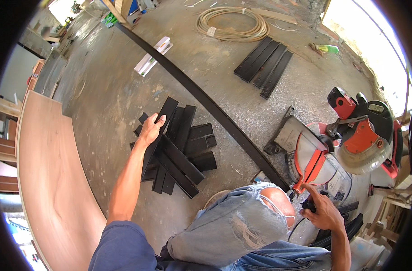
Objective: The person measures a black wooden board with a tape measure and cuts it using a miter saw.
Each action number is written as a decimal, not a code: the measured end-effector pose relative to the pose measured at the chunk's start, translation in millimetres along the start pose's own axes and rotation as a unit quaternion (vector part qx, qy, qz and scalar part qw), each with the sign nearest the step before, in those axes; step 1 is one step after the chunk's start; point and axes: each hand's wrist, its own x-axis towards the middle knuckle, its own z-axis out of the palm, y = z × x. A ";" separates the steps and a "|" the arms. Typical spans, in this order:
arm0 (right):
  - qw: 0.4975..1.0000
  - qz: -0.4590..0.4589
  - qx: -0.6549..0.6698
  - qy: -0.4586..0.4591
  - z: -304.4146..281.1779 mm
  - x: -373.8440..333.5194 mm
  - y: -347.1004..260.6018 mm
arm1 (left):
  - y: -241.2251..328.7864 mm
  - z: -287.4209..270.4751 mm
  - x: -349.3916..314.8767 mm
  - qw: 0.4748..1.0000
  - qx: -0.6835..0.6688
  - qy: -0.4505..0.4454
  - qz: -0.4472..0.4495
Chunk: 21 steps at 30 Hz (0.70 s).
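My left hand [150, 129] grips a short black strip [169, 108] at the edge of a loose pile of similar cut strips [182, 168]. The fingertips curl over its long side, and its lower end rests on the pile. At the lower right, my right hand [324, 211] closes around a black knob [309, 204] at the front of an orange and grey miter saw [312, 165]. Its index finger stretches toward the saw's orange arm. The saw head [362, 135] is raised and tilted away to the right. Close by lies the near end of a long black strip [215, 110].
A white and green package [154, 56] lies under the long strip. Several short strips [263, 65] are laid side by side further back, below a coiled hose [233, 23]. A green-labelled bottle [325, 48] lies near the bright opening. On the left stands a wooden panel [52, 180].
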 end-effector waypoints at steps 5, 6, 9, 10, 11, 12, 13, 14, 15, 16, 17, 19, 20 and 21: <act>1.000 -0.001 0.005 0.023 -2.4 -6.3 4.6 | -1.1 29.7 9.4 0.997 0.045 0.051 0.024; 1.000 0.010 0.002 0.022 -6.5 -7.7 1.7 | -0.7 31.4 9.9 0.997 0.044 0.049 0.026; 0.999 0.017 -0.002 0.039 -8.3 -12.5 2.6 | -1.5 32.3 8.4 0.997 0.037 0.016 0.061; 0.998 0.028 0.007 0.055 -9.4 -15.0 1.4 | -1.9 32.8 5.9 0.996 0.070 0.022 0.049; 0.997 0.038 0.016 0.070 -10.0 -16.8 0.2 | -2.9 32.7 2.5 0.994 0.103 0.028 0.036; 0.996 0.041 0.016 0.072 -9.7 -21.4 2.9 | 4.0 34.7 -4.2 0.986 0.153 0.051 0.027; 0.994 0.031 0.012 0.106 -7.9 -27.1 7.6 | 5.7 33.2 -6.9 0.987 0.153 0.049 0.029; 0.990 0.021 0.008 0.140 -5.5 -31.6 11.0 | 6.6 30.6 -7.8 0.979 0.166 0.087 0.083; 0.989 0.025 0.010 0.143 -5.7 -36.8 14.0 | 11.8 29.9 -7.9 0.967 0.175 0.124 0.138; 0.984 0.061 0.076 0.149 -5.1 -42.2 16.9 | 17.9 25.0 -6.3 0.969 0.163 0.134 0.131; 0.972 0.096 0.145 0.156 -3.3 -48.9 21.3 | 25.2 17.5 -4.8 0.972 0.154 0.131 0.123; 0.941 0.101 0.238 0.219 22.7 -61.0 52.3 | 40.9 13.0 5.3 0.964 0.111 0.163 0.176; 0.910 0.114 0.297 0.265 41.9 -67.3 74.2 | 55.0 28.9 13.4 0.959 0.097 0.181 0.196; 0.874 0.122 0.350 0.314 67.0 -70.8 89.8 | 64.8 34.9 13.3 0.952 0.080 0.202 0.215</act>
